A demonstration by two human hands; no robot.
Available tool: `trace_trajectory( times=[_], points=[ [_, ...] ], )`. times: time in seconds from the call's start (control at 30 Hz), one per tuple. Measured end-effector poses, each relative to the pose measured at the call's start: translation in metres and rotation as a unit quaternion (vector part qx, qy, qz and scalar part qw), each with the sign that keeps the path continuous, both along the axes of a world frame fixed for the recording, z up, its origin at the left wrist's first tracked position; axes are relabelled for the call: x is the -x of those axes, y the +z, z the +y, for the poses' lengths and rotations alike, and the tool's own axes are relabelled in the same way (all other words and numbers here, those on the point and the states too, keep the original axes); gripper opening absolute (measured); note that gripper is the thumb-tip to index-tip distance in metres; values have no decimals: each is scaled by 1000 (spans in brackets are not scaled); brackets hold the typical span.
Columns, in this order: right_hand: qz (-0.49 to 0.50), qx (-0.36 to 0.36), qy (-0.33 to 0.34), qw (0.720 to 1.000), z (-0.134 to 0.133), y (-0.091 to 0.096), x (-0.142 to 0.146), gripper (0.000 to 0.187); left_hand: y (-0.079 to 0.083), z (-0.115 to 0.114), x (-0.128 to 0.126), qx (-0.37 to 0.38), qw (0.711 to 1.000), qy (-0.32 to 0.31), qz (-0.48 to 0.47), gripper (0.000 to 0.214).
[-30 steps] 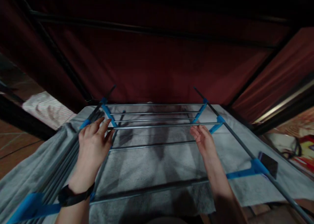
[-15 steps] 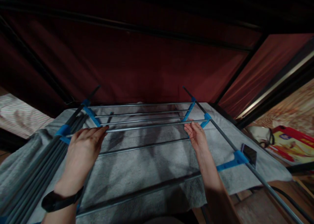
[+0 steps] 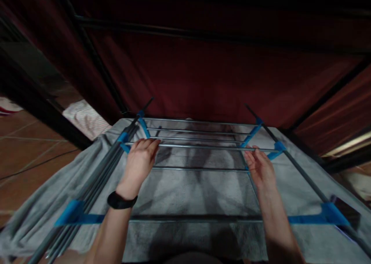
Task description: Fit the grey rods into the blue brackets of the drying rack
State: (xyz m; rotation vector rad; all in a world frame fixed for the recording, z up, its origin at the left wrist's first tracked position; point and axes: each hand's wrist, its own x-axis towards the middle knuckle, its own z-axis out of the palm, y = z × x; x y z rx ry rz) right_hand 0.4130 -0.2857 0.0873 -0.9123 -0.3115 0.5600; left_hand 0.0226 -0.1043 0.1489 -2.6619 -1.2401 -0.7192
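A rack frame of grey metal tubes joined by blue plastic connectors [image 3: 279,148] lies across a grey cloth. My left hand [image 3: 141,158], wearing a black wristband [image 3: 121,201], is closed over the left part of a metal rod [image 3: 203,146] that spans the frame. Near that rod's right end, my right hand [image 3: 261,167] has its palm turned up and its fingers curled against the rod from below. Several parallel rods [image 3: 199,131] run across the frame beyond my hands. A thicker crossbar [image 3: 197,218] passes close to me, around my forearms.
Several loose tubes [image 3: 97,190] lie beside the left side of the frame. Grey cloth [image 3: 197,190] covers the surface beneath. A phone-like dark object [image 3: 346,210] rests at the right. Dark red fabric [image 3: 199,78] with black bars rises behind; striped cloth [image 3: 87,119] sits at far left.
The view has swung left, so the frame and both hands appear further right and straighter. Both hands keep their places on the same rod.
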Motion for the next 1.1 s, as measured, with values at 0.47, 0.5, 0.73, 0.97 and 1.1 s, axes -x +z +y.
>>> trace_trajectory(
  times=[0.47, 0.5, 0.73, 0.97, 1.1],
  points=[
    [-10, 29, -12, 999, -3, -12, -11, 24, -10, 5, -6, 13, 997, -73, -19, 35],
    [-9, 26, -14, 1000, -3, -12, -11, 24, -10, 5, -6, 18, 997, -73, -19, 33],
    [-5, 24, -24, 999, -2, -17, -17, 23, -12, 5, -7, 12, 997, -71, -12, 29],
    [3, 12, -19, 1000, -2, -17, -17, 25, -14, 7, -6, -13, 997, -74, -11, 28],
    [18, 7, -24, 1000, 0, -15, -15, 24, -18, 7, -6, -44, 996, -72, -17, 29]
  ],
)
